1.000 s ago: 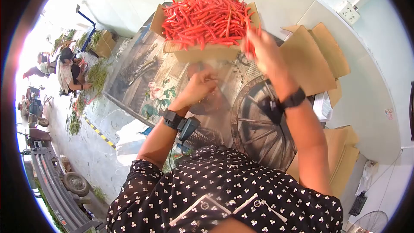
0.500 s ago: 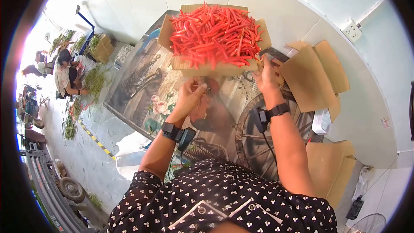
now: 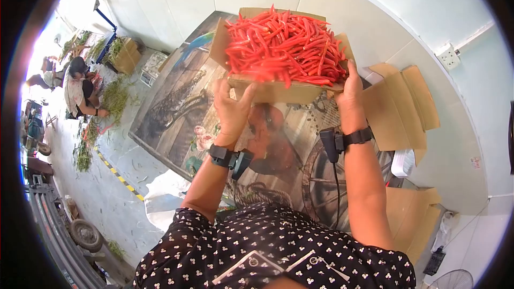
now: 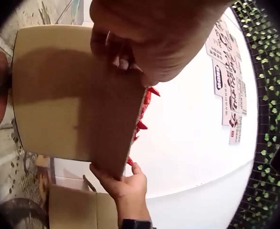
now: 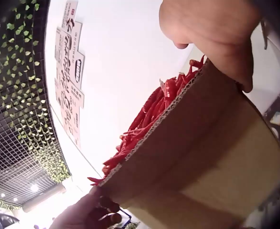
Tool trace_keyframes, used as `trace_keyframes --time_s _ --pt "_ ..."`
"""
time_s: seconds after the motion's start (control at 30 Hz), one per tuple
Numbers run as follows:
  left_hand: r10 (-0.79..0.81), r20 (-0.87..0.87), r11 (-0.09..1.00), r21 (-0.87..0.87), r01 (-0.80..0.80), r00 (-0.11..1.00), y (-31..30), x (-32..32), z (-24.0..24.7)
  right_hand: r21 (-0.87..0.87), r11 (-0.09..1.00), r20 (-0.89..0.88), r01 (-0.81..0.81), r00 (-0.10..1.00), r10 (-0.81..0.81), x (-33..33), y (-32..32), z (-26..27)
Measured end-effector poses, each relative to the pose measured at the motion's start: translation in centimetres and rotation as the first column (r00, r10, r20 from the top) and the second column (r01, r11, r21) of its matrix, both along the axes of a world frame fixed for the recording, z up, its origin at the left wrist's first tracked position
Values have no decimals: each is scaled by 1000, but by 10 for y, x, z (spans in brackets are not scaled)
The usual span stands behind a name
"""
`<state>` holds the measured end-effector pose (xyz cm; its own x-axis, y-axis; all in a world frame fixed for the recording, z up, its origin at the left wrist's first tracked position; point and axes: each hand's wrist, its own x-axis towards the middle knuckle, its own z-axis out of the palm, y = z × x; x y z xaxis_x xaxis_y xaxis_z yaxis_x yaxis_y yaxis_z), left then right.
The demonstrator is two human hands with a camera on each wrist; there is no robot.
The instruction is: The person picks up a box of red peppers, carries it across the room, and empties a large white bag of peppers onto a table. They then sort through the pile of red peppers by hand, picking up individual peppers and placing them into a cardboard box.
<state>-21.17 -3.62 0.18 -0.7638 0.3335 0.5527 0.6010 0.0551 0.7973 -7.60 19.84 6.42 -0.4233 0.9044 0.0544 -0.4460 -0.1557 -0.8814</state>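
A cardboard box (image 3: 278, 93) heaped with red chili peppers (image 3: 289, 45) stands toward the back of the table, its flaps folded outward. My left hand (image 3: 233, 112) is at its front left corner; in the left wrist view, its fingers curl against the front flap. At the front right corner my right hand (image 3: 350, 93) grips the cardboard, thumb up along the side. The right wrist view shows both hands at opposite ends of the flap, with chilies (image 5: 152, 112) poking above its edge. Some chilies at the front look blurred in the head view.
Flattened cardboard (image 3: 399, 109) leans at the right, near a white plastic container (image 3: 402, 163). The table (image 3: 171, 112) has a printed cover with flowers and a wheel. A wall rises behind the box. At the far left a person (image 3: 80, 88) sits among green stalks.
My left hand has moved from above the table to the box's front left corner. My right hand came off the chilies at the right side and now grips the front right corner.
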Motion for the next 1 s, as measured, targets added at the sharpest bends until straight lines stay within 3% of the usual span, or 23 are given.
trace_keyframes --time_s 0.07,0.1,0.17,0.2,0.23,0.3,0.37,0.43,0.47,0.5,0.57,0.6,0.7,0.77,0.83,0.9,0.97,1.0 --pt "89 67 979 180 -100 994 11 -3 -9 -13 1000 8 -6 1000 6 -2 8 0" --pt "89 71 978 185 -100 994 14 -3 -7 -8 1000 12 -6 1000 6 -3 6 4" --pt "45 155 957 278 -87 987 19 -5 -1 -22 985 -32 -169 985 169 -3 -8 17" --pt "-42 156 936 352 -16 987 23 -10 0 -50 992 90 -115 989 119 -5 -16 27" --pt "-31 164 935 352 -29 986 24 -10 2 -51 991 98 -126 987 130 -6 -6 20" --pt "-379 281 758 641 122 882 32 -13 9 68 955 6 -288 957 288 -12 13 12" --pt "-283 215 800 590 107 935 40 -23 8 5 958 -50 -288 956 288 -14 9 13" --pt "-444 239 652 747 129 864 42 -30 22 -115 969 -85 -219 974 210 -14 6 16" --pt "-485 274 573 817 65 831 48 -23 33 -184 964 -89 -191 980 177 -16 4 19" --pt "-468 279 586 808 58 838 47 -31 32 -198 959 -94 -205 977 190 -17 11 13" --pt "-526 449 685 727 47 722 42 -61 28 -198 956 -136 -217 972 193 -17 32 -2" --pt "-539 521 699 715 7 661 42 -75 28 -136 985 89 -109 988 122 -14 31 3" --pt "-495 615 790 612 24 614 46 -84 33 -43 990 -32 -132 991 130 -17 23 -1" --pt "-472 619 799 602 8 628 48 -97 19 -86 983 -91 -165 983 157 -20 34 -16" --pt "-388 647 878 475 51 656 44 -96 23 -109 975 -160 -192 972 173 -21 52 -28" --pt "-419 625 864 497 77 659 41 -91 17 -26 996 27 -86 996 87 -21 64 -39" --pt "-43 309 983 181 -15 950 33 -80 7 -86 994 -55 -62 997 58 -19 41 -21" --pt "-90 380 965 263 -14 920 27 -53 21 -148 989 -115 -28 993 11 -14 27 -10"
